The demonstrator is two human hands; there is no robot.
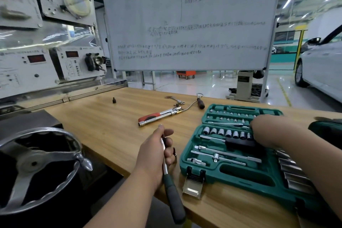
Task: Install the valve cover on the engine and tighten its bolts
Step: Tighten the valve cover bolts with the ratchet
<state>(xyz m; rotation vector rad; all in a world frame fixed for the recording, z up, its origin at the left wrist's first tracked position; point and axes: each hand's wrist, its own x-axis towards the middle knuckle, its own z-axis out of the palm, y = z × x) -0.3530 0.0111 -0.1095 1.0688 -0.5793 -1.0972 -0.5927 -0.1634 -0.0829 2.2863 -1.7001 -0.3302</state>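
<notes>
Head view, and we're over the wooden desk (103, 120). The left hand (155, 152) is wrapped round a ratchet (174, 200). Its fingers curl over the chrome shaft and the thumb points up along it. The dark grip hangs down past the wrist and off the near edge of the desk. The ratchet's head is tucked inside the fist, so it's hard to make out.

Over to the right hand (264, 131), which is reaching into the open green socket case (218, 177). It sits over the far end of a row of chrome sockets (227, 132) with the fingers bent down out of sight. I can't tell whether it's gripping anything.

Below that row, the case holds a black block (238, 142) and two long extension bars (227, 153). A line of larger sockets (294, 172) runs along the right side, and a clear latch (193, 187) flips out at the front edge.

Further back on the desk lies a torque wrench with a red grip (157, 115), and beyond it a hook tool with a dark handle (200, 102). A small dark bit (113, 100) stands alone, well off to the left.

A chrome handwheel (37, 168) sits low at the left. A whiteboard (185, 24) covered in writing stands behind the desk, and a white car (323, 61) is parked far right.
</notes>
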